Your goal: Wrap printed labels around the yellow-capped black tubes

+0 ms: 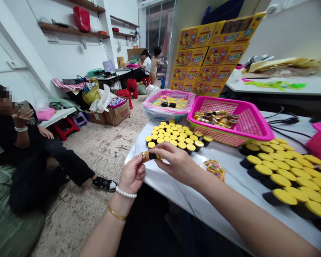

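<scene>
Black tube, yellow printed label

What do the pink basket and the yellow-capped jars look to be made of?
Pink basket: moulded plastic, judging by its lattice walls and glossy rim. Yellow-capped jars: likely plastic, with smooth matte yellow caps on dark bodies; the body material is uncertain.

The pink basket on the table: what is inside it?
The pink basket holds a small pile of labelled little containers at its left side. Whatever lies beneath that pile is covered.
</scene>
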A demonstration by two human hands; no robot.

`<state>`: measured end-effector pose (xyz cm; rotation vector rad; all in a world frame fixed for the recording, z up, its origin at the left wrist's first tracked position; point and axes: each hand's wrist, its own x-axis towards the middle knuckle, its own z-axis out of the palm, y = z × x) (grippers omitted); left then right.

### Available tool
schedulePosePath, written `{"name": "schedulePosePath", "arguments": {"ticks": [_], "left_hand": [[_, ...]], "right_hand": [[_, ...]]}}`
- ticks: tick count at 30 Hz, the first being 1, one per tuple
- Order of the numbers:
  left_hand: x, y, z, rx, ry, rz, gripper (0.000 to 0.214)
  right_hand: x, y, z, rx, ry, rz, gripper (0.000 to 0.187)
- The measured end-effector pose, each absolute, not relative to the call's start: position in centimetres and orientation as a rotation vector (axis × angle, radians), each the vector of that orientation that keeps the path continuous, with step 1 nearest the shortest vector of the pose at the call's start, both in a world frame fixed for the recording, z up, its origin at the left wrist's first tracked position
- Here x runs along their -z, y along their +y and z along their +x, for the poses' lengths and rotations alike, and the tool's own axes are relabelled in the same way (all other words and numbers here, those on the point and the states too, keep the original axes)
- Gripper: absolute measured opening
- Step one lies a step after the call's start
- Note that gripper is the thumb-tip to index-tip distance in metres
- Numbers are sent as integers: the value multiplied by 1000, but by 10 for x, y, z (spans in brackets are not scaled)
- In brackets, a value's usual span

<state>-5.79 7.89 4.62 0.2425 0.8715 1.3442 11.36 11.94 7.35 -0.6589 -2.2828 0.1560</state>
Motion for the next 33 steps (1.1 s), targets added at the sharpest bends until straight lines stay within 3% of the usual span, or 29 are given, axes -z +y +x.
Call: {"name": "schedulePosePath", "arguments": {"ticks": [16,25,33], "left_hand": [[-52,76,-61,-1346,803,103,8],[-44,77,-56,-1385,822,187,16],[-43,68,-55,-1458,937,378,30]], "right_hand": [[-86,115,109,-664,-1992,-811,23],[-75,107,108,-178,-2252,-722,18],[-77,110,105,-697,-2086,-870,18]]}}
